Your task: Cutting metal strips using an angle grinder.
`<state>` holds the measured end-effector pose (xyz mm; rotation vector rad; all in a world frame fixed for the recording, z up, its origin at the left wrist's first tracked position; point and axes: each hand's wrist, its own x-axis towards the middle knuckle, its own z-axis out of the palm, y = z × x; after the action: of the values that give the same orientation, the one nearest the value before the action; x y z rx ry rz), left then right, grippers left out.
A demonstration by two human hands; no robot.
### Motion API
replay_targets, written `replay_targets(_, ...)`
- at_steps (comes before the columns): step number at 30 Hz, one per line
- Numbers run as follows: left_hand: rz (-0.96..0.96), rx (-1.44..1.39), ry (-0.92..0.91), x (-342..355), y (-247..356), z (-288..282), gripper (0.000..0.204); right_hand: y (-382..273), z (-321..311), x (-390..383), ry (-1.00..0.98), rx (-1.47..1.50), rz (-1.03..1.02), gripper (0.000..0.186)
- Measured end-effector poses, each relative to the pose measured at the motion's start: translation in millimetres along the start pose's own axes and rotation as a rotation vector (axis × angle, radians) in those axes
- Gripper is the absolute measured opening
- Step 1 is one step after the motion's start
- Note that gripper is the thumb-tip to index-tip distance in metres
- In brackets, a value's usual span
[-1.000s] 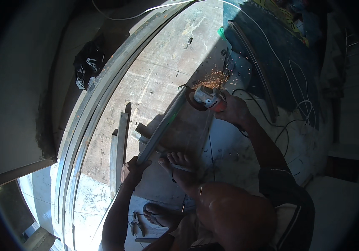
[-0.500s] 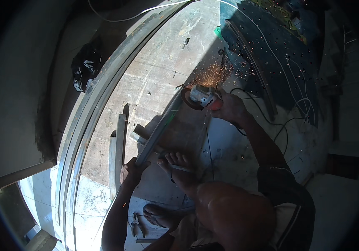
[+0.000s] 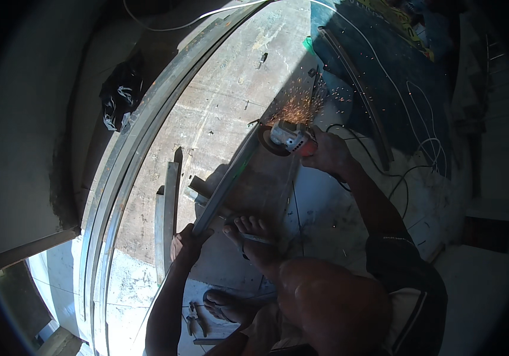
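My right hand (image 3: pixel 330 155) is closed round the body of an angle grinder (image 3: pixel 295 137), red at its rear and grey at its head. The grinder's disc (image 3: pixel 271 142) meets the far end of a long metal bar (image 3: pixel 231 173), and orange sparks (image 3: pixel 298 107) spray away from me. Around the near end of that bar, my left hand (image 3: pixel 189 242) is wrapped. The bar slants up to the right and passes over a short piece of metal tube (image 3: pixel 200 186). My sandalled foot (image 3: pixel 253 232) is beside the bar's near part.
Long metal bars (image 3: pixel 125 155) lie along the left, with two shorter bars (image 3: pixel 168 213) nearer. Pliers (image 3: pixel 194 319) lie by my other foot. A black cord (image 3: pixel 379 169) runs behind the grinder. A black plastic bag (image 3: pixel 121 95) is at far left, a dark sheet (image 3: pixel 379 65) at far right.
The spark spray has become smaller and reaches less far right. Both hands, the grinder and the bar stay nearly in place.
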<state>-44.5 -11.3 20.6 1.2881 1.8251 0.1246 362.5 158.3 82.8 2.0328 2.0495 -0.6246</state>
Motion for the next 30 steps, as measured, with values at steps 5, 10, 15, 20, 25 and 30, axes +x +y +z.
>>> replay_targets(5,-0.026,-0.005,0.006,-1.4,2.1,0.2,0.047,-1.5,3.0,-0.4,0.063,0.047,-0.05,0.089)
replay_targets(10,-0.02,-0.03,-0.004,-1.4,2.2,0.3,0.046,-0.9,6.3,4.1,0.062,0.009,-0.073,0.091)
replay_targets(15,-0.01,-0.001,0.005,-0.1,-0.1,1.6,0.046,-2.3,6.4,4.6,0.039,0.023,-0.036,0.092)
replay_targets(20,-0.016,0.011,0.01,-0.5,-0.5,1.6,0.049,-4.5,5.8,2.7,0.069,0.011,-0.028,0.093)
replay_targets(25,-0.03,-0.009,0.002,-1.5,0.1,1.6,0.05,-3.7,6.3,4.9,0.051,0.046,-0.04,0.095)
replay_targets(30,-0.02,0.02,0.021,-1.5,-1.0,3.8,0.048,-4.2,7.4,6.1,0.053,0.052,-0.042,0.094)
